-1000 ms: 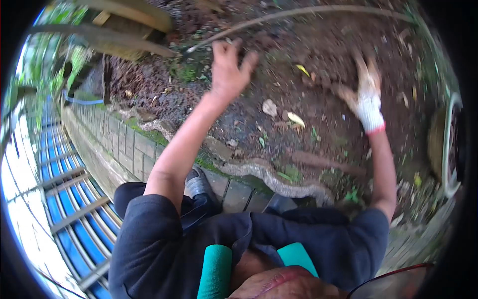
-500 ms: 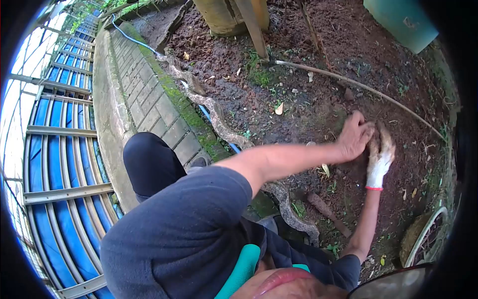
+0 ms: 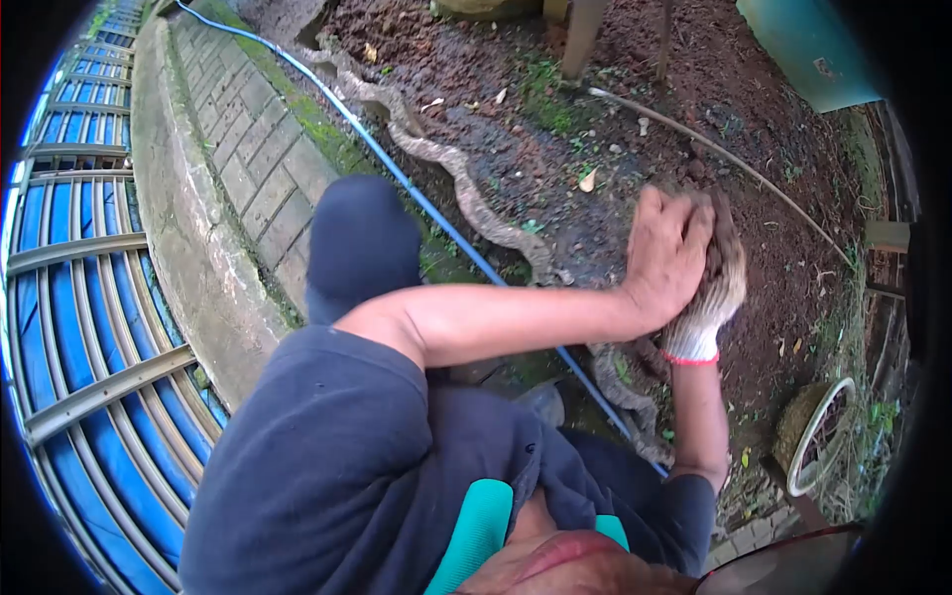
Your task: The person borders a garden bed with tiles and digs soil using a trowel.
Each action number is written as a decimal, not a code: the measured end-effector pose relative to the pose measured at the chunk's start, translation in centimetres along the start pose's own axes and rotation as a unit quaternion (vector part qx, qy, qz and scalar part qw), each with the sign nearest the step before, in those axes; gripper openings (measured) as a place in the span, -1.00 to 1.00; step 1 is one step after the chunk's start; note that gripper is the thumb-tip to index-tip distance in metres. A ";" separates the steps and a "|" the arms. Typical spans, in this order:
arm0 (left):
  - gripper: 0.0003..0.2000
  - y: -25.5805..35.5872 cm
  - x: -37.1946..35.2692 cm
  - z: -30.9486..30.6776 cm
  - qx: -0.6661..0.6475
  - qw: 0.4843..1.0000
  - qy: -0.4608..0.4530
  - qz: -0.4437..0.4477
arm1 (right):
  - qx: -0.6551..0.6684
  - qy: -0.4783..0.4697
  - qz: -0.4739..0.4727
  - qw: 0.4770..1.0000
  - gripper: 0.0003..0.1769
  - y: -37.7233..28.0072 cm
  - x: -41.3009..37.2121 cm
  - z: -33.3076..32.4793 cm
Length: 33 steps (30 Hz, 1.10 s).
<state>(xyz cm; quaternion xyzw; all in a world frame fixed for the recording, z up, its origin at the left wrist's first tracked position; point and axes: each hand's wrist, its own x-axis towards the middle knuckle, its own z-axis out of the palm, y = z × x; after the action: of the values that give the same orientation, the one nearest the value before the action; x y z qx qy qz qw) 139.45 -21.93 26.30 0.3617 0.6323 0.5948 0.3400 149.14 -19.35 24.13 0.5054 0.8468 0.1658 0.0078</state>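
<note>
My bare left hand (image 3: 666,263) reaches across from the left and lies against the gloved right hand. Its fingers point away from me, slightly bent. My right hand (image 3: 722,278) wears a white knit glove with a red cuff, stained brown over the fingers and palm. Its fingers are stretched out but partly blurred and partly covered by the left hand. Both hands are just above dark, moist soil (image 3: 783,248). No tool shows in either hand; anything small between the palms is hidden.
A blue hose (image 3: 426,203) runs along a wavy, rough edging (image 3: 471,198) beside the brick path (image 3: 238,169). A thin stick (image 3: 714,149) lies on the soil ahead. To the right are a tipped round pot (image 3: 793,436) and a green container (image 3: 808,50).
My left hand has moved onto the gloved hand, and both hands are closer to me and nearer the camera. The view has shifted, exposing more of the blue hose.
</note>
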 end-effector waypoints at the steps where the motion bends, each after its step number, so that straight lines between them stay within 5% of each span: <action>1: -0.72 0.9 0.9 -1.7 0.031 0.999 0.002 -0.044 | 0.106 -0.014 0.006 0.994 -0.47 -0.5 1.2 0.4; 5: -0.72 2.7 6.2 -8.4 0.035 0.993 0.022 -0.112 | 0.500 0.003 0.032 0.866 -0.54 -6.4 6.7 0.8; 9: -0.73 2.7 11.8 -14.7 0.047 0.992 0.104 -0.059 | 0.497 -0.047 -0.055 0.865 -0.55 -13.8 14.1 -4.1; 10: -0.73 2.0 13.7 -15.9 0.046 0.991 0.124 -0.025 | 0.708 -0.098 0.021 0.699 -0.51 -15.8 16.1 -4.2; 12: -0.71 0.1 18.2 -17.8 0.093 0.984 0.151 0.024 | 0.931 -0.101 0.252 0.245 -0.42 -19.6 20.8 -3.4; 13: -0.69 -1.6 21.7 -18.9 -0.048 0.994 0.093 -0.031 | 0.933 -0.104 0.248 0.237 -0.31 -21.5 22.5 -2.3; 15: -0.66 -4.4 27.6 -22.2 -0.181 0.982 0.048 0.029 | 0.929 -0.017 0.065 0.363 -0.37 -23.4 24.2 5.4; 16: -0.64 -4.9 29.5 -24.9 -0.171 0.971 0.063 0.154 | 0.978 -0.076 0.162 0.107 -0.39 -25.1 24.8 2.9; 17: -0.64 -5.9 29.6 -27.7 0.086 0.986 0.076 0.117 | 0.992 -0.091 0.083 0.035 -0.43 -25.4 25.4 5.7; 18: -0.64 -7.3 29.6 -30.3 0.338 0.934 0.085 0.076 | 0.979 -0.062 0.181 0.073 -0.37 -27.1 25.0 4.8; 20: -0.58 -12.9 31.2 -32.0 0.498 0.866 0.054 0.010 | 0.983 -0.037 0.175 0.043 -0.27 -29.1 24.8 6.1; 22: -0.48 -17.5 32.1 -33.1 0.458 0.888 0.014 -0.030 | 0.928 -0.010 0.041 0.370 -0.18 -29.6 25.1 10.4; 24: -0.38 -16.9 31.9 -33.3 0.501 0.864 -0.041 -0.038 | 0.979 -0.128 0.112 0.110 -0.17 -28.8 24.4 7.0; 27: -0.50 -18.3 32.3 -32.9 0.546 0.836 -0.055 -0.008 | 0.980 -0.118 -0.004 -0.158 -0.18 -28.2 23.6 8.2; 30: -0.72 -18.4 32.9 -32.8 0.554 0.832 -0.035 0.019 | 0.983 -0.095 0.059 -0.144 -0.21 -27.7 24.1 9.0; 32: -0.79 -17.8 33.2 -32.6 0.545 0.838 -0.036 -0.016 | 0.977 -0.131 -0.070 -0.154 -0.21 -27.9 24.2 9.1; 33: -0.81 -18.4 33.7 -32.4 0.532 0.847 -0.016 -0.017 | 0.984 -0.130 -0.007 -0.120 -0.22 -27.9 24.2 7.9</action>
<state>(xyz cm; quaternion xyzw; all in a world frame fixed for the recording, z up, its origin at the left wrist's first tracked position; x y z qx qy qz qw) 93.53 -9.89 9.93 0.4857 0.8523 0.1558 0.1158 114.94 -8.58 12.38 0.0375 -0.0638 0.9190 0.3872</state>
